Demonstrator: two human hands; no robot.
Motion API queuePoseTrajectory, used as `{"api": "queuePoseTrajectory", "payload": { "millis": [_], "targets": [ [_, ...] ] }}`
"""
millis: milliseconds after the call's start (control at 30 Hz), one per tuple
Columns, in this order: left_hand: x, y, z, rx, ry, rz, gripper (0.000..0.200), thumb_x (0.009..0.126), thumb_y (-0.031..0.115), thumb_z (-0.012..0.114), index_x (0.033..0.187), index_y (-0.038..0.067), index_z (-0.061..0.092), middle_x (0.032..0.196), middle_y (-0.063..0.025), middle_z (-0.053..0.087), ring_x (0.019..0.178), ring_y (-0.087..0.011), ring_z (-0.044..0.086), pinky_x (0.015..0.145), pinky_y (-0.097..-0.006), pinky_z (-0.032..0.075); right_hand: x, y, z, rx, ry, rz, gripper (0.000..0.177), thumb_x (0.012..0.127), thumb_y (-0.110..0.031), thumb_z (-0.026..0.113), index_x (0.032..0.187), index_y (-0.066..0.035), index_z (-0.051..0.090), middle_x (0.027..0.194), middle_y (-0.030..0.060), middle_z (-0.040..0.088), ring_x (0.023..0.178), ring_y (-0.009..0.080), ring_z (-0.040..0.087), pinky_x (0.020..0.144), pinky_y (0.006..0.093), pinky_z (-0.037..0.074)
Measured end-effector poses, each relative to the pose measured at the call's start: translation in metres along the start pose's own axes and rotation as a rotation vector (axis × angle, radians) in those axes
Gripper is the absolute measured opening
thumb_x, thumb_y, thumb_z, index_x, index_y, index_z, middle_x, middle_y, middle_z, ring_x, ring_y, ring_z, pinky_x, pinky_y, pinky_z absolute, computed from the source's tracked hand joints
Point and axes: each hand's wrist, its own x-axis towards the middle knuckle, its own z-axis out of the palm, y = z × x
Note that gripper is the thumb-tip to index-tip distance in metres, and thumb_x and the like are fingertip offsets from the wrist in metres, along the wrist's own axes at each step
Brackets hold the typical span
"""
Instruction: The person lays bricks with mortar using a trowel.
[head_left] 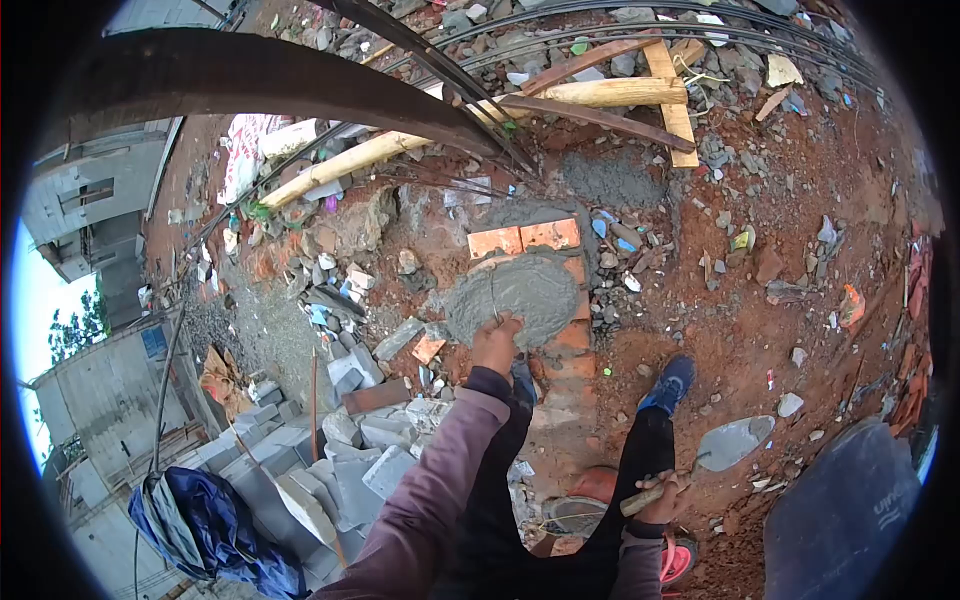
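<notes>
My left hand [497, 343] is closed at the near edge of a round container of wet grey mortar [520, 295]; a thin wire-like line runs from my fingers over the mortar. Its rim is mostly hidden. The container is over a low course of red bricks [570, 366], and two bricks [525, 237] lie just beyond it. Low on the right, my right hand [660, 498] is wrapped around the wooden handle of a trowel. The trowel's leaf-shaped blade [735, 443], smeared grey, points right above the reddish soil.
Broken grey blocks [365, 440] pile up to the left. Wooden poles [600, 92] and dark steel bars [470, 95] cross the far side. A bucket [575, 515] stands between my legs. A dark sheet [840, 515] lies at right, a blue tarp [215, 525] at lower left.
</notes>
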Motion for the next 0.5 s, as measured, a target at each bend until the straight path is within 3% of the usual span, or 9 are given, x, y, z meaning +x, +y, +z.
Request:
{"api": "queuePoseTrajectory", "payload": {
  "millis": [167,267,367,400,500],
  "targets": [
    [0.059,0.011,-0.04,-0.11,-0.068,-0.058,0.031,0.084,0.016,0.061,0.111,0.003,0.065,0.085,-0.001,0.06,0.058,-0.0112,0.048,0.054,-0.0287,0.044,-0.026,0.028,0.022,-0.106,-0.092,-0.119,0.016,0.091,-0.01,0.049,0.104,-0.003,0.047,0.084,0.0091,0.054,0.055,0.0165,0.057,0.048,0.031,0.054],
    [0.085,0.011,-0.044,-0.157,-0.078,-0.089,0.025,0.084,0.016,0.063,0.105,0.005,0.067,0.083,-0.0013,0.06,0.057,-0.0121,0.048,0.053,-0.0283,0.045,-0.04,0.023,0.032,0.005,-0.165,-0.11,0.022,0.09,-0.01,0.048,0.111,-0.001,0.046,0.079,0.0104,0.054,0.052,0.0184,0.057,0.048,0.0322,0.055],
    [0.087,0.017,-0.045,-0.119,-0.085,-0.127,0.019,0.085,0.02,0.065,0.098,0.007,0.067,0.077,-0.0011,0.057,0.053,-0.0128,0.046,0.052,-0.0279,0.045,-0.057,-0.017,0.048,0.02,-0.135,0.076,0.024,0.091,-0.012,0.051,0.112,-0.001,0.046,0.075,0.0101,0.053,0.053,0.019,0.058,0.047,0.032,0.054],
    [0.09,0.018,-0.043,-0.095,-0.087,-0.144,0.017,0.085,0.021,0.066,0.095,0.007,0.067,0.074,-0.0009,0.056,0.052,-0.0131,0.046,0.052,-0.0278,0.045,-0.055,-0.028,0.048,-0.044,-0.222,0.075,0.026,0.091,-0.014,0.054,0.113,-0.001,0.047,0.076,0.0106,0.055,0.053,0.0193,0.058,0.046,0.0329,0.054],
    [0.144,-0.032,-0.036,-0.181,-0.225,-0.155,0.03,0.088,0.022,0.061,0.11,0.002,0.068,0.071,-0.0015,0.056,0.053,-0.0117,0.05,0.047,-0.0279,0.04,-0.04,-0.058,0.066,-0.353,-0.33,0.243,0.028,0.09,-0.011,0.054,0.115,-0.001,0.052,0.08,0.0096,0.061,0.063,0.0186,0.061,0.056,0.0297,0.052]
  ]
}}
